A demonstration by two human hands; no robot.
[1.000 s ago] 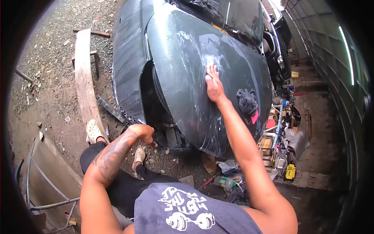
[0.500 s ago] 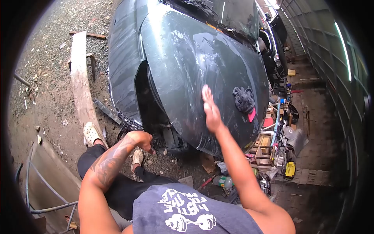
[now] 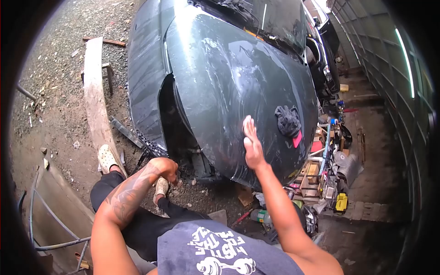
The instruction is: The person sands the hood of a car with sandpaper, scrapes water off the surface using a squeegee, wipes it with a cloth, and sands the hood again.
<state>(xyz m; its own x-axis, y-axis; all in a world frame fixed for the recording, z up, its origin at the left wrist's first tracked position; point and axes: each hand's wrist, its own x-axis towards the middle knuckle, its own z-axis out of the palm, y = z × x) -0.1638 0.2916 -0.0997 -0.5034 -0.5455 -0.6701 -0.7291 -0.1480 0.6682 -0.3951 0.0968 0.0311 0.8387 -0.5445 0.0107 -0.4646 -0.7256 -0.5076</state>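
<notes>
A dark green car hood (image 3: 206, 82), wet and streaked with whitish film, fills the middle of the head view. My right hand (image 3: 253, 144) lies on its front part, fingers stretched out and holding nothing. To the right of that hand, a crumpled dark grey cloth (image 3: 288, 121) rests on the hood, with a flat pink piece (image 3: 297, 139) sticking out from under it. My left hand (image 3: 167, 169) hangs in front of the dark headlight opening (image 3: 176, 119), apart from the car. Its fingers are curled in, and I see nothing in them.
A long pale plank (image 3: 94, 87) lies on a support to the left, over gravel. Tools, boxes and a yellow item (image 3: 341, 202) are piled at the right. A plastic bottle (image 3: 261, 216) lies near my feet. Bent metal tubing (image 3: 59, 247) stands at lower left.
My right hand has slid back toward me along the hood and slightly to the right. My left hand has shifted only a little. The cloth stays on the hood.
</notes>
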